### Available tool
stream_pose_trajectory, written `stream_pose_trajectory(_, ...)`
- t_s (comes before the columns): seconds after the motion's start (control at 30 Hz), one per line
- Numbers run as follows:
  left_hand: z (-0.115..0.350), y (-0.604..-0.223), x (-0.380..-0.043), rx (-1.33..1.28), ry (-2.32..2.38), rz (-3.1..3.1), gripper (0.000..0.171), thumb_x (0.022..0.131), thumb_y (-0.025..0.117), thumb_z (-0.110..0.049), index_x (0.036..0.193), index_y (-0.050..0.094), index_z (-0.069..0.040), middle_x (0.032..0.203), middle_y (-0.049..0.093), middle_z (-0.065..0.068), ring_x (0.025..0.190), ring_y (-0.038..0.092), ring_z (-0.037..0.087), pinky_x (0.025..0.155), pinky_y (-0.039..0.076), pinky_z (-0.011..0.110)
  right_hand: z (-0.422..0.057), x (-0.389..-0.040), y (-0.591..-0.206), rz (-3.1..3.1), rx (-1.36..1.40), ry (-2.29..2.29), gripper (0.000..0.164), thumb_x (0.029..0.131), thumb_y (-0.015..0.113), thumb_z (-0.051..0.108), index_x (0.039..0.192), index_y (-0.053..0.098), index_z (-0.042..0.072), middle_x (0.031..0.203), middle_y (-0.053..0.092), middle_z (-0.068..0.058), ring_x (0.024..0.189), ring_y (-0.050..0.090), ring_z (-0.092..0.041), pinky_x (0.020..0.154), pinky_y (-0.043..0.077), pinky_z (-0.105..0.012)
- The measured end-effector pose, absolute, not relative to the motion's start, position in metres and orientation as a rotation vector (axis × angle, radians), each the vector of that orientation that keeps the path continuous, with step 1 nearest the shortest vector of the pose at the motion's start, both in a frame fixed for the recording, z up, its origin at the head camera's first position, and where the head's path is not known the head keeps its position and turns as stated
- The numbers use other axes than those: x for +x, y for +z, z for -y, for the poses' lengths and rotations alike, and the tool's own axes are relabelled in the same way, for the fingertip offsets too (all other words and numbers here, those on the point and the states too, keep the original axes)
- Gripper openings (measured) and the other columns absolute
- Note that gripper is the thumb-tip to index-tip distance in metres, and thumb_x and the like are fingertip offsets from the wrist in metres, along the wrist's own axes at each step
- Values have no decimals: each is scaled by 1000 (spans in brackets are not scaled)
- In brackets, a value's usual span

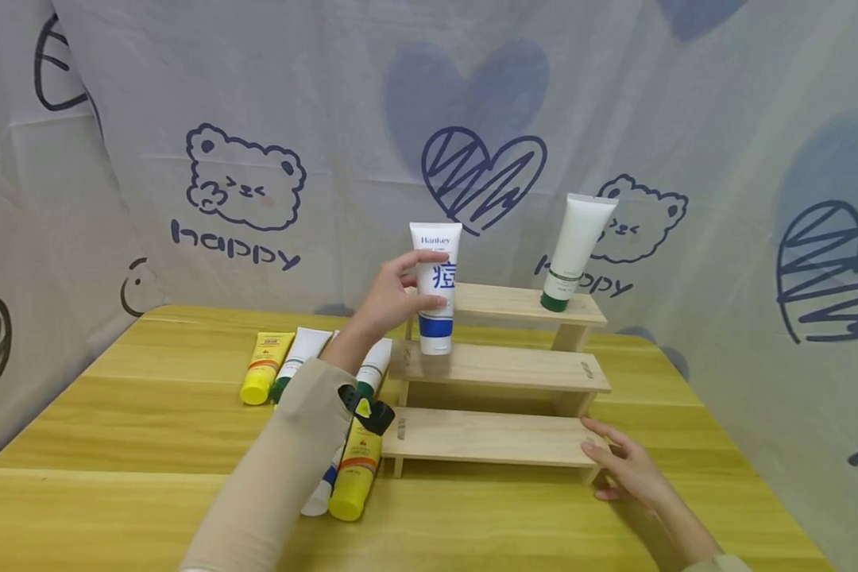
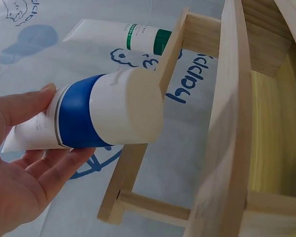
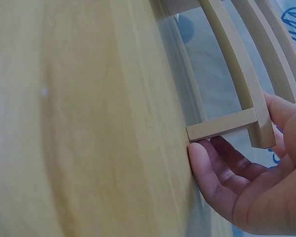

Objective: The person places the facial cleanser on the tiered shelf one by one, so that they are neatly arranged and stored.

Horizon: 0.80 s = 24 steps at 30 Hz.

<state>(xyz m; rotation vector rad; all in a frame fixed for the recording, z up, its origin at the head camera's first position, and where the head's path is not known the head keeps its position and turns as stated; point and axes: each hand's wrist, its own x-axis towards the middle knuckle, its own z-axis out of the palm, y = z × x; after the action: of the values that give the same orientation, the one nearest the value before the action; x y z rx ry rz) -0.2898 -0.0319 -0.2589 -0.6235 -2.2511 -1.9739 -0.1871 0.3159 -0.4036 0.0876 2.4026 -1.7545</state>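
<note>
L hand (image 1: pixel 400 290) grips white tube (image 1: pixel 434 314) btwn thumb & fingers, cap down, approx. upright, in front of top shelf (image 1: pixel 508 300) nr its L end. R hand (image 1: pixel 632 469): fingers part-curled, gripping wooden stand (image 1: pixel 486 437) at bottom R corner.

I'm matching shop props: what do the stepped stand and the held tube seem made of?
The stepped stand looks like pale, matte wood, perhaps unvarnished: faint grain shows. The held tube seems smooth, softly shiny plastic, perhaps laminated, judging by its flat sealed end.
</note>
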Motion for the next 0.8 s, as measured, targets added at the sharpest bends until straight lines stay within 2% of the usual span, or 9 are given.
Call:
stream_pose_trajectory(0.27, 9, -246, -299, -690, -1979, 2071, 54, 70, 68, 11, 119, 56, -9, 120, 50, 11, 94, 57, 27, 71, 51, 35, -317, -186, -405, -2399, 82, -1738, 59, 88, 56, 28, 138, 30, 9, 137, 25, -27, 110, 42, -29, 58, 52, -39)
stream_pose_trajectory(0.5, -8, -239, -308, -724, -1722, 1986, 48, 68, 71, 9, 113, 59, -4, 113, 51, 12, 98, 48, 21, 79, 43, 31, -317, -187, -405, -2394, 85, -1739, 59, 88, 56, 28, 138, 30, 10, 137, 26, -28, 99, 46, -21, 58, 52, -38)
stream_pose_trajectory(0.8, -31, -232, -319, -794, -1587, 1901, 44, 70, 70, 8, 111, 60, -3, 118, 49, 14, 103, 48, 20, 81, 43, 25, -317, -187, -403, -2384, 50, -1743, 58, 90, 54, 26, 139, 28, 10, 140, 20, -26, 110, 41, -27, 58, 52, -39)
